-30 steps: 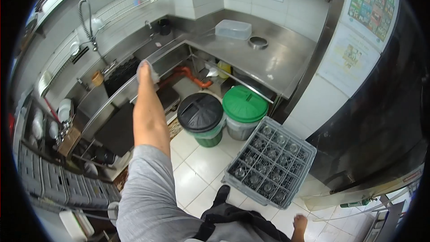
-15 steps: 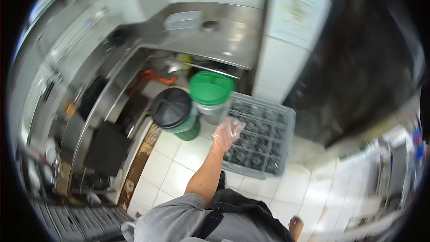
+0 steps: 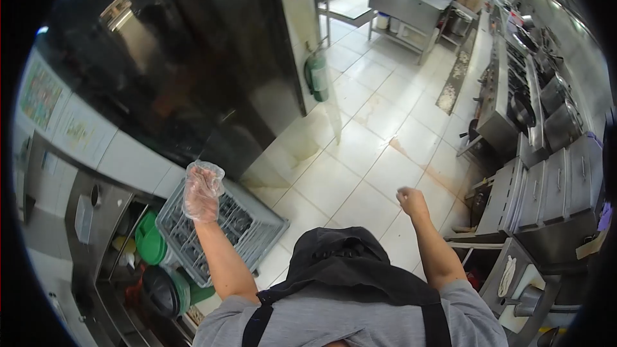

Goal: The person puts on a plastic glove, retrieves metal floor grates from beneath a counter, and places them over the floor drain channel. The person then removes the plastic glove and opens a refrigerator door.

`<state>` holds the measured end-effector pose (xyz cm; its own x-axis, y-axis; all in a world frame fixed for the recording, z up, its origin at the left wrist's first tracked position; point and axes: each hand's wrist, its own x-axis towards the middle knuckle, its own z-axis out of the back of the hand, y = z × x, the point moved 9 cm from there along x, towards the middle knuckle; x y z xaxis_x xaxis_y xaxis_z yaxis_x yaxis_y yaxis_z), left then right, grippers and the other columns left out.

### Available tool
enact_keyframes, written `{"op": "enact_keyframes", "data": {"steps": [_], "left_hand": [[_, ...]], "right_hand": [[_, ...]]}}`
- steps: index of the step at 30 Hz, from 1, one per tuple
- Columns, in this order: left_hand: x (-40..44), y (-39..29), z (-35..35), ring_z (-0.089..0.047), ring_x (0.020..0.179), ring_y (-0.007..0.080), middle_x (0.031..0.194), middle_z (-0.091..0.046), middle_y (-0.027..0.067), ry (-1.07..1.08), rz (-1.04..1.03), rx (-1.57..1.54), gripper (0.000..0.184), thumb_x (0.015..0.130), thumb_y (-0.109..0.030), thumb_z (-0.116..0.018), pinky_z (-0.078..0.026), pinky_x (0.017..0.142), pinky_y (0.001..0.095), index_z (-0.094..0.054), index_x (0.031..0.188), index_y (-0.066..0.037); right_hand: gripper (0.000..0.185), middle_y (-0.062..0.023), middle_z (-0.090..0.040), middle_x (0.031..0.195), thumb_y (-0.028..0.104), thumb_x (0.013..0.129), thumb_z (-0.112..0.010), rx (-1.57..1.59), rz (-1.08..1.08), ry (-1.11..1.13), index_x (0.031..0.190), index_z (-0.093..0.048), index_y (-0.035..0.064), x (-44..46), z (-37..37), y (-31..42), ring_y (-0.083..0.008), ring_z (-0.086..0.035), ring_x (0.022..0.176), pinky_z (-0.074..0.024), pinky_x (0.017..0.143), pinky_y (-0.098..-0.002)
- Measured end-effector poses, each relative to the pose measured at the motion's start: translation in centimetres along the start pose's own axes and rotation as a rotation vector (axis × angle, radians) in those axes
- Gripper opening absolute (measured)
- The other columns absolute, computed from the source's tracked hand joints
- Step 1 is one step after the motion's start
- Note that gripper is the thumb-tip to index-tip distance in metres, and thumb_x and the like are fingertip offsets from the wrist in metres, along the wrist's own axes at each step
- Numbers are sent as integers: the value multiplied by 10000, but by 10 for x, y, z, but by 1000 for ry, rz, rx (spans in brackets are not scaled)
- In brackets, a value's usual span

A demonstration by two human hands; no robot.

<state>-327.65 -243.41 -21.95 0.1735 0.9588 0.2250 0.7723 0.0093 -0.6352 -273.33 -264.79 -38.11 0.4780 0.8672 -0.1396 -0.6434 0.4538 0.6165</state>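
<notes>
My left hand (image 3: 203,191) wears a loose, clear plastic glove. It is raised in front of the grey plastic rack (image 3: 265,244), covering part of the rack in view. Its fingers look loosely bent and apart, with nothing visible in them. Divided into many square compartments, the rack holds several dark-looking glasses (image 3: 239,222). My right hand (image 3: 411,200) is bare and hangs over the tiled floor with its fingers curled in. No object shows in it.
Beside the rack stand bins with a green lid (image 3: 150,239) and a black lid (image 3: 160,290). A dark glossy panel (image 3: 173,58) rises ahead. A fire extinguisher (image 3: 317,76) stands by the wall. Along the right runs a stove (image 3: 498,93) with pans and steel drawers (image 3: 558,180).
My view has swung right, away from the sink corner, toward the aisle. The rack and bins now appear at lower left. My right hand has come up into fuller view.
</notes>
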Motion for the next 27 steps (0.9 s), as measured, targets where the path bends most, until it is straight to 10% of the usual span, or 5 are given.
{"op": "enact_keyframes", "data": {"steps": [8,13,16,17,27], "left_hand": [[114,137,-48,-587,995,227,1031,-612,93,-152,137,193,351,760,-120,-725,-498,823,329,-550,1061,-80],[220,308,-85,-571,892,176,992,-611,53,189,364,31,340,807,-214,-614,-458,747,281,-551,1116,-88],[268,437,-126,-562,850,161,978,-612,36,-184,643,-6,336,836,-276,-554,-438,699,296,-568,1121,-99],[291,480,-145,-563,840,158,973,-613,33,-112,729,-46,333,842,-286,-544,-435,694,301,-576,1117,-103],[437,690,-284,-560,792,207,874,-589,70,87,1020,-96,385,920,-421,-408,-464,703,341,-585,932,-80]], "right_hand": [[237,-146,-673,799,161,873,-584,416,199,-285,1014,-644,-20,167,132,21,-181,-665,646,-517,621,-284],[267,-216,-649,893,239,830,-609,-230,-326,-205,946,-657,3,150,114,-226,-386,-611,845,-486,767,-458],[264,-196,-644,1007,198,784,-603,-528,-617,12,978,-674,35,6,104,-350,-362,-604,934,-468,840,-442],[234,-171,-661,983,149,782,-575,-349,-593,-310,959,-684,41,-45,122,-355,-348,-605,957,-452,874,-433],[194,-183,-658,874,169,797,-555,-116,-936,140,883,-678,45,78,76,-372,-359,-624,853,-480,786,-442]]}}
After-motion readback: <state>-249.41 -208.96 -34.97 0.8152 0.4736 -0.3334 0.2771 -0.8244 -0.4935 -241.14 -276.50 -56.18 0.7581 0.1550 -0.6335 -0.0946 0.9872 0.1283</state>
